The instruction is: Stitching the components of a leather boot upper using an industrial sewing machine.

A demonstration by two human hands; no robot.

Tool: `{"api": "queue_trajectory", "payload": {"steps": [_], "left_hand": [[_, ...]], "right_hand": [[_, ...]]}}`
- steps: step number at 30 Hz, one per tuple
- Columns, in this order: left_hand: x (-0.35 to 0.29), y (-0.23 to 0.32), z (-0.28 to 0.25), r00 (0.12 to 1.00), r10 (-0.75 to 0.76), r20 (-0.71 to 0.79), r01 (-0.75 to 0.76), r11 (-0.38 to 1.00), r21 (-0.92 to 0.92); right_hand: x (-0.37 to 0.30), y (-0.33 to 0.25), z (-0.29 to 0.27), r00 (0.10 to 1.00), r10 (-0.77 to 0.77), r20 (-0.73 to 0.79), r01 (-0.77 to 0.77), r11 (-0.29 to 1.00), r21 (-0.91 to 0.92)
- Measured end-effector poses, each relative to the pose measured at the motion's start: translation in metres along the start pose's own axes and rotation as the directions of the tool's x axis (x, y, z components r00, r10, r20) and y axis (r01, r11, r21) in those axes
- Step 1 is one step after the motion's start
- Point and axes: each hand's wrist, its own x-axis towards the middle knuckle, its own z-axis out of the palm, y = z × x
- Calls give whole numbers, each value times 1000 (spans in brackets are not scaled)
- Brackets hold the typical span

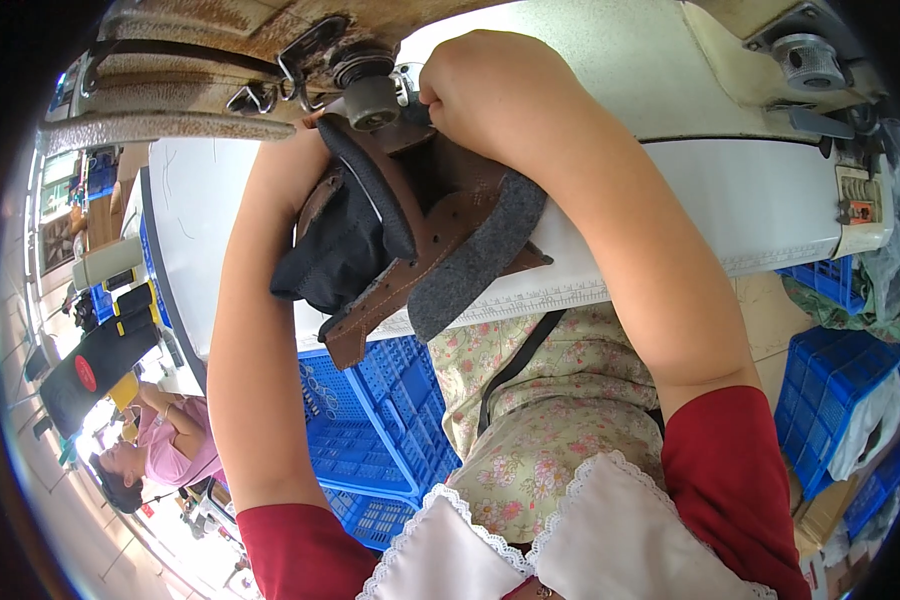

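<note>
A brown leather shoe upper (455, 225) with stitched edges, small holes and black padded lining hangs over the table's near edge, beneath the sewing machine's head (190, 75). A grey felt-like strip (480, 260) runs along its right side. My left hand (305, 145) is closed on the upper's left side; its fingertips are mostly hidden behind the leather and lining. With curled fingers, my right hand (460, 85) grips the far right edge, close to the machine's round metal part (372, 100). That metal part hides where the stitching point meets the leather.
The white table (195, 200) has a ruler scale along its front edge. Blue plastic crates (400, 400) stand below it, with another blue crate (820, 400) at right. Over at the left, a person in pink (175, 440) sits near other machines.
</note>
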Motion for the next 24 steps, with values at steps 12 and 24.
{"api": "queue_trajectory", "payload": {"steps": [12,24], "left_hand": [[-5,11,4,997,52,54,-48,997,-64],[-10,22,5,997,-3,77,6,999,-33]], "right_hand": [[-5,3,-2,1000,-10,-11,10,1000,15],[-6,3,1,1000,-4,-24,5,1000,29]]}}
